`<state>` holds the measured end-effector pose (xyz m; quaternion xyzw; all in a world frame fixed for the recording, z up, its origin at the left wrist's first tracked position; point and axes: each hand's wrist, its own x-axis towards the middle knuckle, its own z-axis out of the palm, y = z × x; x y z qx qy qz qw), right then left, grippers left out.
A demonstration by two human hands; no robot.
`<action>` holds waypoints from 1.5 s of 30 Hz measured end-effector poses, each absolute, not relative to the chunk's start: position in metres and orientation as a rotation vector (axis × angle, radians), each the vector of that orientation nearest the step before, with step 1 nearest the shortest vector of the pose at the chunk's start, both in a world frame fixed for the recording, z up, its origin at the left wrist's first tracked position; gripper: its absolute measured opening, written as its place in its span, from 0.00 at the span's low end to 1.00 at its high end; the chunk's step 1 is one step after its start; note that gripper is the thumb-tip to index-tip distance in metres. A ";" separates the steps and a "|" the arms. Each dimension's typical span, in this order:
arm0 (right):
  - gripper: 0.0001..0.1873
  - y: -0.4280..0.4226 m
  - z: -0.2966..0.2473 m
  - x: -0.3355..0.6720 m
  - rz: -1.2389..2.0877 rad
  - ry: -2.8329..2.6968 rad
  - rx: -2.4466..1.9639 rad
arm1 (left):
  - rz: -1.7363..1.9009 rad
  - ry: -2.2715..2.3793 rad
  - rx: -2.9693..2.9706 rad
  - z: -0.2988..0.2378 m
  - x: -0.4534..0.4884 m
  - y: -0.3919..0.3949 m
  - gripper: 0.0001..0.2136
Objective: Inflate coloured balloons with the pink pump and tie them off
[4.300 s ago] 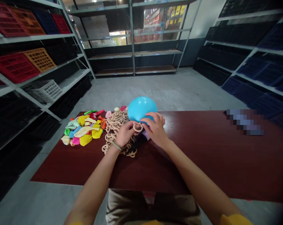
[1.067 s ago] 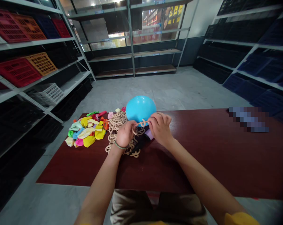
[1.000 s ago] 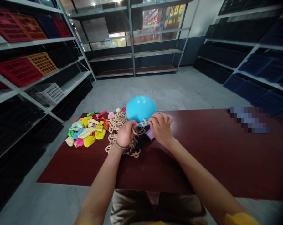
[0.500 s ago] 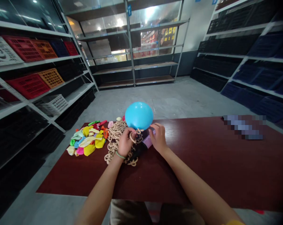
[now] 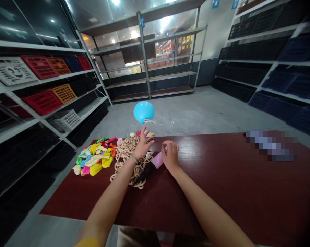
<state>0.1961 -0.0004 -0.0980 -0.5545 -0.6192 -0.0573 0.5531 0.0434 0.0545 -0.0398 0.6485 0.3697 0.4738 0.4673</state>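
Note:
A round blue inflated balloon (image 5: 144, 111) is in the air beyond the far table edge, with a pale strip (image 5: 151, 121) at its knot. My left hand (image 5: 142, 147) is below it, open, fingers spread upward and apart from the balloon. My right hand (image 5: 170, 156) has its fingers curled at the upper end of a pink cylinder with a black end (image 5: 157, 161); the part inside the fingers is mostly hidden. Under and beside my left hand lies a heap of beige chain links (image 5: 125, 151). Several flat, coloured balloons (image 5: 94, 159) are piled left of it.
The dark red table (image 5: 222, 185) spans the foreground. A blurred, pixelated item (image 5: 269, 145) lies at its far right. Shelves with coloured crates (image 5: 43, 103) stand on the left, a metal rack (image 5: 147, 68) behind, and shelves with dark crates (image 5: 247, 75) on the right.
My left hand has let go of the blue balloon and opened. The balloon has moved up and away past the far table edge. My right hand's fingers have curled in.

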 end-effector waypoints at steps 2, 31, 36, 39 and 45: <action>0.07 -0.001 -0.098 0.196 -0.125 -1.480 -1.317 | 1.147 0.935 1.600 -0.043 0.044 0.053 0.30; 0.06 -0.035 -0.087 0.153 -0.233 -2.187 -0.898 | 1.085 2.150 2.265 -0.088 -0.163 -0.004 0.09; 0.05 -0.036 -0.085 0.153 -0.247 -2.193 -0.897 | 0.926 2.272 2.209 -0.100 -0.166 -0.001 0.11; 0.05 -0.036 -0.084 0.153 -0.244 -2.204 -0.902 | 0.928 2.270 2.136 -0.101 -0.168 0.000 0.09; 0.05 -0.036 -0.085 0.153 -0.268 -2.200 -0.908 | 1.309 2.029 2.122 -0.094 -0.161 -0.008 0.06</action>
